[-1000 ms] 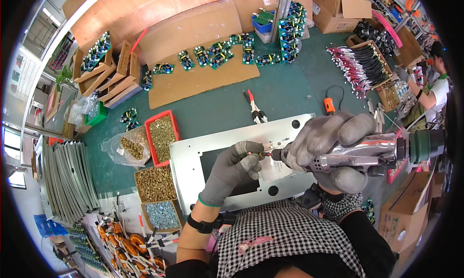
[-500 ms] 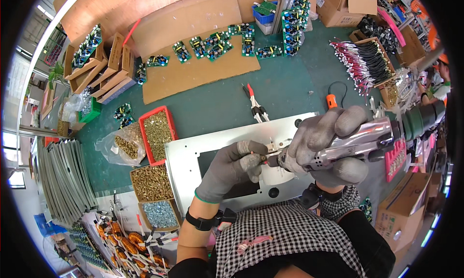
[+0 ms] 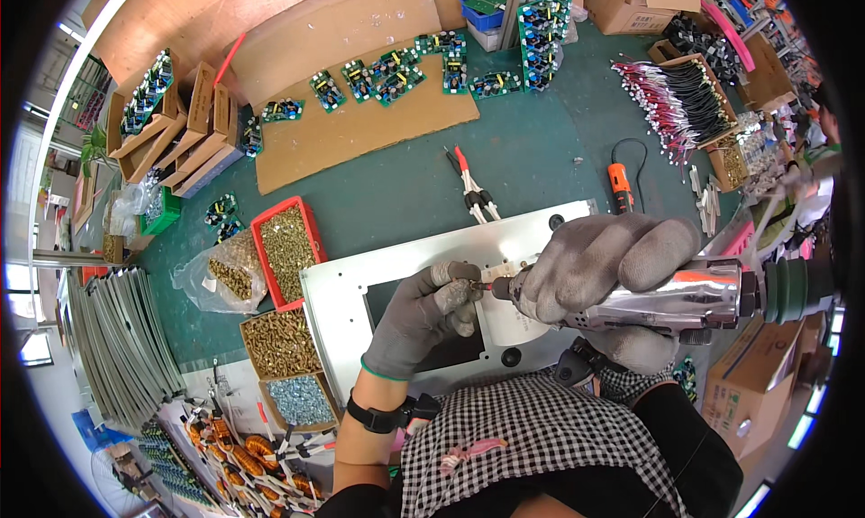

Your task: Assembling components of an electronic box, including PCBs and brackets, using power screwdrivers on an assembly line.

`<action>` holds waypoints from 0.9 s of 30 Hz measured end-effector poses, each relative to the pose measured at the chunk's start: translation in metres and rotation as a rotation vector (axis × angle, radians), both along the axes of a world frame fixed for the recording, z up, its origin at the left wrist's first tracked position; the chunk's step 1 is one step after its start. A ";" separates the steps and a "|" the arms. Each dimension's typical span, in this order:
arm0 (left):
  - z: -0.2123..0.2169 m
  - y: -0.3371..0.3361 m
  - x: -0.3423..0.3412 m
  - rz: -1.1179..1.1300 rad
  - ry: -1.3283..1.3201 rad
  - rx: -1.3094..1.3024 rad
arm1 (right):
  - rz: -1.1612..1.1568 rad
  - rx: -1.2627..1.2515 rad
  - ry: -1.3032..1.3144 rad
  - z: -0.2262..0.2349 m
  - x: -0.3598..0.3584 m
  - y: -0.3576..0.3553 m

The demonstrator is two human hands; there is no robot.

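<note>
My right hand [image 3: 613,261], in a grey work glove, is wrapped round a silver power screwdriver [image 3: 694,293] lying almost level, its tail to the right. The driver's bit [image 3: 487,286] points left and reaches the fingertips of my gloved left hand [image 3: 414,320]. Those fingers are pinched together at the bit's tip; whatever small piece they hold is hidden. Both hands are above a pale metal panel [image 3: 335,288] with a dark rectangular opening. On the panel, under the driver, a white rounded part [image 3: 506,324] shows, partly covered.
A red bin of brass fasteners [image 3: 288,252] stands left of the panel, beside boxes of brass screws [image 3: 277,342] and silvery pieces [image 3: 299,401]. Beyond the panel are cable leads [image 3: 475,194] and an orange tool [image 3: 620,183]. Circuit boards [image 3: 396,77] sit on cardboard at the back.
The screwdriver has swung to a more level pose, its tail coming nearer me. Its bit and my left hand have shifted slightly left, and the bit still meets the pinched fingers.
</note>
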State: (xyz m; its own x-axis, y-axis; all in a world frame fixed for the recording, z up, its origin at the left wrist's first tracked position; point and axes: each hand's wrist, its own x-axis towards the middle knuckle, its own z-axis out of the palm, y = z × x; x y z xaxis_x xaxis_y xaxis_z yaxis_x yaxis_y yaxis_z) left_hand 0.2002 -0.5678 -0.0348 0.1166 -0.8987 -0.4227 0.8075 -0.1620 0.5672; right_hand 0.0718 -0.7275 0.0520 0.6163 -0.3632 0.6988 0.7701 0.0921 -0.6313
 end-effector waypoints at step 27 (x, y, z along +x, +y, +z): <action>-0.020 0.004 -0.037 -0.317 -1.535 0.043 | -0.303 -0.048 0.424 -0.054 -0.027 -0.010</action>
State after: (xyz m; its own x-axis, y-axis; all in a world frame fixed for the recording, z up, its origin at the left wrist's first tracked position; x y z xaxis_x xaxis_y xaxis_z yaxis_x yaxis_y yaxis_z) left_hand 0.1630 -0.5641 -0.0549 0.2591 -0.9599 -0.1068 -0.5840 -0.2438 0.7743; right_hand 0.0452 -0.7376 -0.0023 0.7208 -0.5427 0.4311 0.4336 -0.1321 -0.8914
